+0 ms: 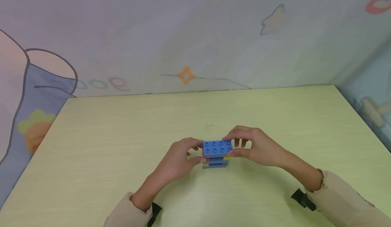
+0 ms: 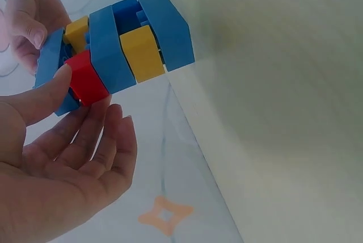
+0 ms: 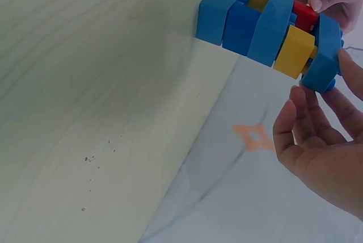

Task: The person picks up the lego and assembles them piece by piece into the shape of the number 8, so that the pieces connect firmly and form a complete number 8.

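Observation:
A stack of toy building bricks stands upright on the table. Long blue bricks form its bottom, middle and top layers, with smaller ones between. My left hand (image 1: 180, 159) pinches the upper left end, its thumb on the red brick (image 2: 87, 77). At the other end, my right hand (image 1: 259, 147) pinches the top blue brick (image 1: 217, 148) between thumb and fingers. Studs show in a narrow gap under that brick, above the upper yellow brick (image 3: 295, 51). A second yellow brick (image 2: 142, 54) and a small blue brick (image 3: 241, 29) sit in the lower layer.
The pale wooden table (image 1: 122, 135) extends around the stack. Behind it hangs a printed cloth (image 1: 137, 33) with cartoon figures and an orange star shape (image 1: 186, 75). Black straps (image 1: 303, 199) show by the sleeves.

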A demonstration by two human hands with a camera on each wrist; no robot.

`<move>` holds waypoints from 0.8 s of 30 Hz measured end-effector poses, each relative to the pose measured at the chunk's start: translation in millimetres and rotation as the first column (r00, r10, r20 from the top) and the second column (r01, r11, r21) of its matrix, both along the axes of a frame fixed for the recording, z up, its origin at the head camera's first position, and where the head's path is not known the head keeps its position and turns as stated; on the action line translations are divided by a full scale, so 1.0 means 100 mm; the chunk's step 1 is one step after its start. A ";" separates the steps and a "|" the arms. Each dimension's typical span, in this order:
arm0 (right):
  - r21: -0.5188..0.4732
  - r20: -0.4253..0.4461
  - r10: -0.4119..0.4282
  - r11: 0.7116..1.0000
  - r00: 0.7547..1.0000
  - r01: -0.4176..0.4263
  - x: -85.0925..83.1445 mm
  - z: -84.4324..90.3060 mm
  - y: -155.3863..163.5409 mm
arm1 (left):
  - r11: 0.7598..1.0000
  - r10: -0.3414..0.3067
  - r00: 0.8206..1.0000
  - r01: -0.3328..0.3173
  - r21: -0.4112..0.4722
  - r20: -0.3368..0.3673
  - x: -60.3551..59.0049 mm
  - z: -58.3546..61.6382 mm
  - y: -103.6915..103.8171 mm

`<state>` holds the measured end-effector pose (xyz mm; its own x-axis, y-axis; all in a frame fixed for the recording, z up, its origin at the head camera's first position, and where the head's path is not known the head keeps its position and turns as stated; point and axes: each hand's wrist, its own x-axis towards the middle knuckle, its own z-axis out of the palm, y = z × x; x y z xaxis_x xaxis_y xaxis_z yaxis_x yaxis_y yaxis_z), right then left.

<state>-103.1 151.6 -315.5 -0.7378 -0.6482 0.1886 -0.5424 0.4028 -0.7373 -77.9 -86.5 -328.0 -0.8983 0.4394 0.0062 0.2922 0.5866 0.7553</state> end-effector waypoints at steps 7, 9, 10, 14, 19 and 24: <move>0.029 -0.010 -0.003 1.000 1.000 0.004 0.00 0.01 0.00 | 1.000 -0.002 1.000 0.002 -0.010 -0.032 0.01 0.02 0.02; 0.035 -0.011 -0.004 0.999 1.000 0.005 0.00 0.01 0.00 | 1.000 -0.001 0.999 0.000 -0.030 -0.045 0.01 0.02 0.03; 0.037 -0.012 -0.006 0.999 1.000 0.006 0.00 0.01 0.00 | 0.999 0.002 0.999 -0.004 -0.042 -0.052 0.02 0.02 0.04; 0.036 -0.028 -0.011 0.999 1.000 0.012 0.01 0.02 -0.01 | 0.997 0.016 0.996 -0.023 -0.077 -0.091 0.03 0.02 0.06; 0.045 -0.057 0.000 0.999 0.998 0.002 0.01 0.04 -0.01 | 0.996 0.022 0.992 -0.033 -0.089 -0.123 0.05 0.03 0.07; 0.059 -0.052 0.003 0.998 0.999 0.000 0.02 0.04 -0.01 | 0.995 0.023 0.992 -0.035 -0.096 -0.124 0.05 0.03 0.07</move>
<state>-101.6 150.3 -311.1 -0.7271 -0.6602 0.1883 -0.5799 0.4438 -0.6832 -72.9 -79.5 -324.6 -0.9057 0.4173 0.0751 0.3607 0.6652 0.6538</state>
